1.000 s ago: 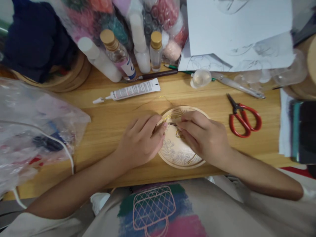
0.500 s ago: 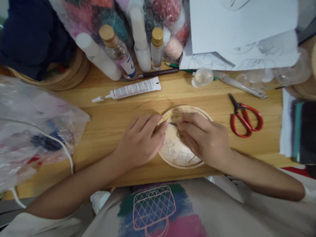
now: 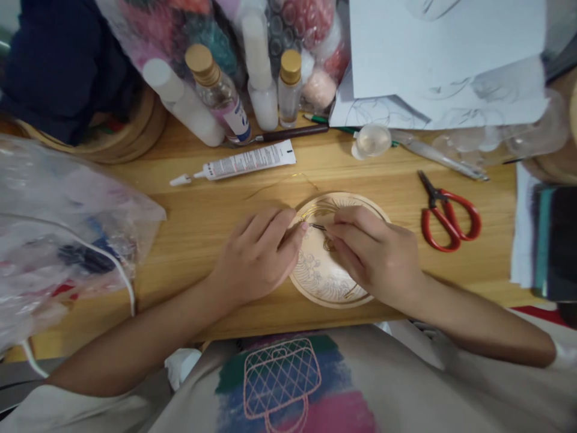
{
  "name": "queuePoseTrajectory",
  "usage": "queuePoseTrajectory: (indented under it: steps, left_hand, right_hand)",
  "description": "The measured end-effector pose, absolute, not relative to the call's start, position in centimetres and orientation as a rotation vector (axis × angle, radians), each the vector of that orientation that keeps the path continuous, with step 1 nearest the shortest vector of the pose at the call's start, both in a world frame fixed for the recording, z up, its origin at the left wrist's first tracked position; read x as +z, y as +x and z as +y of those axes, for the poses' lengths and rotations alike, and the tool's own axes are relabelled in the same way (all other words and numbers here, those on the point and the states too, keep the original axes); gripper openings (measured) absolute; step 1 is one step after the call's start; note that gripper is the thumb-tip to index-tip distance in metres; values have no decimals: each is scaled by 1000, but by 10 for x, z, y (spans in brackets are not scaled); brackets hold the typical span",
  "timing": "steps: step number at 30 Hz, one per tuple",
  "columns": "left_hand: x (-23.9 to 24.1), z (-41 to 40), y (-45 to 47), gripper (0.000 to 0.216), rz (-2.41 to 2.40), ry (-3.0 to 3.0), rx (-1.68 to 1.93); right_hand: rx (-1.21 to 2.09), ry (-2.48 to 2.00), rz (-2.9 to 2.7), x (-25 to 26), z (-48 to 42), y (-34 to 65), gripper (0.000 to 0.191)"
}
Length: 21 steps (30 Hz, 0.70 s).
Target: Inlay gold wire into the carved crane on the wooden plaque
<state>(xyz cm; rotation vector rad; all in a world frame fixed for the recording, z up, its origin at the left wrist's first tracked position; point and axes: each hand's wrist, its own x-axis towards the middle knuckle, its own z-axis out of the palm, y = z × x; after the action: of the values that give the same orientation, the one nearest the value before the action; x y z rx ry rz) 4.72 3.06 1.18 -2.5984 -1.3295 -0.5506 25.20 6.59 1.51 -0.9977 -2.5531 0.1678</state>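
A round wooden disc (image 3: 322,282) printed with fine line drawings lies on the table between my hands. My left hand (image 3: 256,255) rests at its left edge, thumb and fingers closed on the gold wire (image 3: 315,210) that curves along the disc's upper part. My right hand (image 3: 381,252) is over the disc's right side, closed in a pinch round slim dark tweezers (image 3: 319,227). Their tips point left, close to my left thumb. A small coil of gold wire (image 3: 329,243) lies beneath my right fingers, which hide part of the disc.
Red-handled scissors (image 3: 451,219) lie to the right. Behind the disc are a white glue tube (image 3: 250,161), its cap (image 3: 181,180), and a small clear cup (image 3: 373,141). Bottles (image 3: 220,99) and paper sheets (image 3: 446,48) fill the back; a plastic bag (image 3: 90,210) covers the left.
Both hands keep nearly the same pose. The tweezers' tips shift very slightly by my left thumb; the whole view moves a little.
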Motion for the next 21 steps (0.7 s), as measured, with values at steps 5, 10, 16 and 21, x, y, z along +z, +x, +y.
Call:
queuePoseTrajectory:
  steps: [5, 10, 16, 21]
  left_hand:
    - [10, 30, 47, 13, -1328, -2590, -557]
    - [11, 30, 47, 13, -1329, -2586, -549]
    - [12, 30, 47, 13, -1333, -2563, -527]
    - [12, 31, 47, 10, -1319, -2553, -563]
  right_hand:
    - [182, -1017, -2557, 16, 65, 252, 16]
    - [170, -1020, -2556, 16, 64, 251, 18]
    - [162, -1028, -2558, 15, 63, 252, 17]
    - [240, -1022, -2451, 17, 68, 255, 10]
